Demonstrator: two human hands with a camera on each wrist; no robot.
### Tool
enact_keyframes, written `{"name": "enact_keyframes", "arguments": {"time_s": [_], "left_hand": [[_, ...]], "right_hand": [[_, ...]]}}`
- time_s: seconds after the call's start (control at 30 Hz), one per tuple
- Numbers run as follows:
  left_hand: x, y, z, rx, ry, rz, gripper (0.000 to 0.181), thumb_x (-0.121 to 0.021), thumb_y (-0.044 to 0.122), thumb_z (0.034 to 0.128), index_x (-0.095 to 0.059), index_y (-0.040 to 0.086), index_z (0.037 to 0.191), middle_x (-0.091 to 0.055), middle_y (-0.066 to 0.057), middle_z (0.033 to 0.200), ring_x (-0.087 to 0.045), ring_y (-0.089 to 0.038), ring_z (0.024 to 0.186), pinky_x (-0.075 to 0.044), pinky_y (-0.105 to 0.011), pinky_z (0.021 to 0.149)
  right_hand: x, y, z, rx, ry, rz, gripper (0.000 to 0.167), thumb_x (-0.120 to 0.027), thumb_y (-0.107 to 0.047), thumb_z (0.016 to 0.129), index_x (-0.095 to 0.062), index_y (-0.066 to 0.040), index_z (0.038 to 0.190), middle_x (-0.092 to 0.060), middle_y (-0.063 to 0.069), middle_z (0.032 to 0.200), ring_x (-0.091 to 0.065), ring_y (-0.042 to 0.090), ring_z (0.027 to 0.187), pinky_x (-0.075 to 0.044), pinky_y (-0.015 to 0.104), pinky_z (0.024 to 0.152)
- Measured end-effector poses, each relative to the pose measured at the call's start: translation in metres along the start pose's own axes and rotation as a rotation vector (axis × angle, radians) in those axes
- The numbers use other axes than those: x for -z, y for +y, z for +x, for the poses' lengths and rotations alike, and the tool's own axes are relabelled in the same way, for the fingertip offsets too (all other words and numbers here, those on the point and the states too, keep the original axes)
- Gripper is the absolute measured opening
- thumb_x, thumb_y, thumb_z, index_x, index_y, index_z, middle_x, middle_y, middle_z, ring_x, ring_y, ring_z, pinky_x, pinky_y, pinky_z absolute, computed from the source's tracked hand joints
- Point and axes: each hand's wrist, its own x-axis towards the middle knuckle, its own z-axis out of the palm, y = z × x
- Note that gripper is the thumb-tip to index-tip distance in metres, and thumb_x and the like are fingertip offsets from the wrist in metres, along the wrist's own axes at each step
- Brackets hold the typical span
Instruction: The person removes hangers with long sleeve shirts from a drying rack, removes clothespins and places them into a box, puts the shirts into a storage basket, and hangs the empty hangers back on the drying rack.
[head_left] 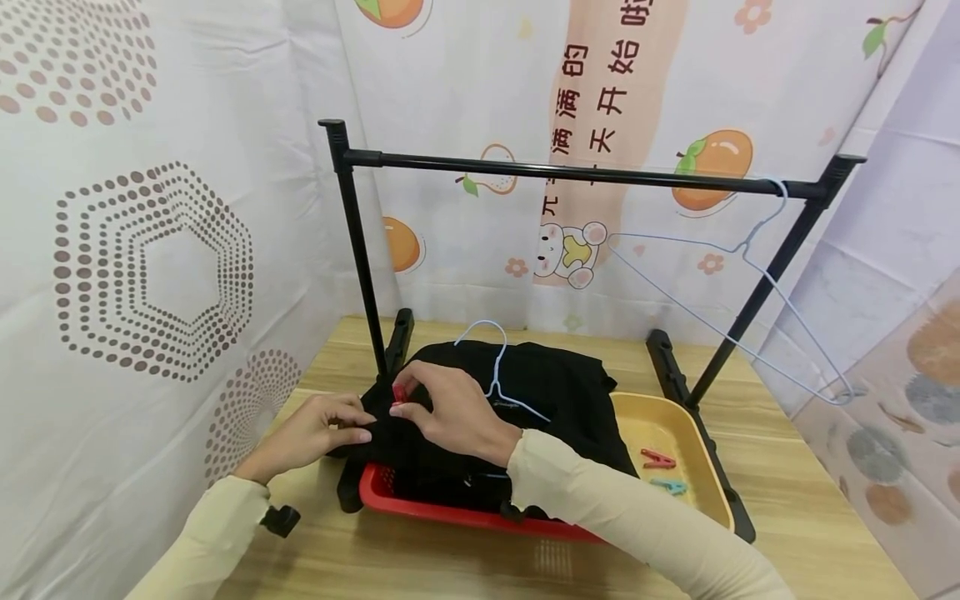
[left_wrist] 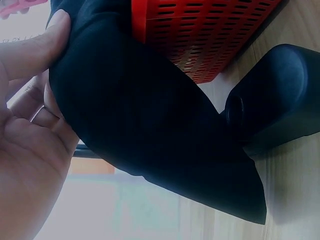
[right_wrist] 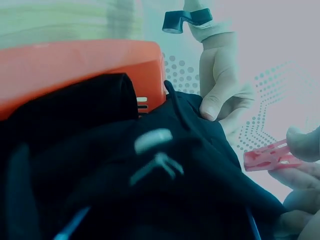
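At lower centre of the head view, the left hand [head_left: 311, 431] pinches the cloth [head_left: 566, 379] by its edge; just beside, the right hand [head_left: 461, 412] pinches a clip [head_left: 398, 394], forearm [head_left: 611, 500] slanting in from lower right

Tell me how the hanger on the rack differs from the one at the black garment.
The rack hanger hangs from the black bar; the garment hanger sits lower, at the black garment. The rack hanger is bare, its triangular frame in view; the garment hanger is partly hidden, mainly its hook, neck and one sloping arm showing. Both are thin and pale blue, with curved hooks.
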Motion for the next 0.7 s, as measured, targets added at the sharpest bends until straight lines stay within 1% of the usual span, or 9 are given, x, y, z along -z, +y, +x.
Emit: {"name": "enact_keyframes", "arguments": {"time_s": [0.1, 0.23, 0.3, 0.43, 0.47, 0.6, 0.7], "left_hand": [[0.001, 0.000, 0.000, 0.011, -0.004, 0.000, 0.018, -0.077, 0.013, 0.0929, -0.081, 0.013, 0.110, -0.068, 0.008, 0.089, -0.057, -0.010, 0.075, -0.050, -0.028, 0.067], [0.001, -0.001, -0.001, 0.019, -0.016, -0.001, 0.017, -0.077, 0.015, 0.0935, -0.081, 0.013, 0.110, -0.068, 0.008, 0.090, -0.057, -0.010, 0.076, -0.050, -0.028, 0.068], [0.000, -0.001, -0.001, 0.017, -0.016, -0.002, 0.017, -0.077, 0.014, 0.0934, -0.081, 0.013, 0.110, -0.068, 0.008, 0.088, -0.057, -0.010, 0.075, -0.050, -0.029, 0.067], [0.000, -0.001, 0.000, 0.015, -0.006, -0.011, 0.017, -0.078, 0.013, 0.0924, -0.082, 0.014, 0.109, -0.066, 0.008, 0.085, -0.055, -0.010, 0.072, -0.050, -0.030, 0.065], [0.000, -0.001, 0.000, 0.014, -0.005, -0.014, 0.017, -0.078, 0.013, 0.0921, -0.082, 0.014, 0.109, -0.066, 0.008, 0.085, -0.055, -0.010, 0.072, -0.050, -0.030, 0.065], [0.000, -0.002, 0.000, 0.011, -0.001, -0.024, 0.017, -0.078, 0.011, 0.0919, -0.082, 0.013, 0.108, -0.066, 0.008, 0.084, -0.055, -0.009, 0.072, -0.050, -0.029, 0.065], [-0.001, -0.002, 0.000, 0.007, 0.005, -0.023, 0.017, -0.078, 0.010, 0.0918, -0.082, 0.013, 0.108, -0.066, 0.008, 0.084, -0.055, -0.009, 0.073, -0.049, -0.028, 0.066]], "right_hand": [[0.003, 0.000, -0.002, -0.029, 0.003, 0.016, 0.025, -0.072, -0.033, 0.099, -0.067, -0.017, 0.118, -0.069, -0.011, 0.103, -0.065, 0.007, 0.096, -0.049, 0.022, 0.084], [0.007, 0.000, -0.006, -0.038, 0.015, 0.032, 0.028, -0.072, -0.035, 0.099, -0.067, -0.016, 0.119, -0.068, -0.011, 0.104, -0.064, 0.007, 0.098, -0.049, 0.023, 0.086], [0.009, 0.001, -0.008, -0.045, 0.012, 0.042, 0.027, -0.073, -0.035, 0.098, -0.068, -0.016, 0.118, -0.068, -0.011, 0.103, -0.064, 0.007, 0.093, -0.050, 0.022, 0.083], [0.013, 0.002, -0.014, -0.072, -0.012, 0.069, 0.027, -0.074, -0.033, 0.097, -0.069, -0.015, 0.117, -0.069, -0.011, 0.100, -0.059, 0.008, 0.082, -0.047, 0.022, 0.070], [0.015, 0.003, -0.015, -0.079, -0.019, 0.072, 0.027, -0.074, -0.033, 0.097, -0.069, -0.015, 0.116, -0.069, -0.011, 0.100, -0.059, 0.009, 0.081, -0.047, 0.022, 0.069], [0.019, 0.005, -0.022, -0.104, -0.035, 0.092, 0.027, -0.074, -0.033, 0.097, -0.069, -0.015, 0.116, -0.068, -0.011, 0.100, -0.059, 0.008, 0.084, -0.048, 0.022, 0.070], [0.022, 0.007, -0.026, -0.117, -0.040, 0.110, 0.027, -0.074, -0.033, 0.098, -0.070, -0.013, 0.117, -0.068, -0.012, 0.099, -0.057, 0.008, 0.075, -0.047, 0.022, 0.066]]}}
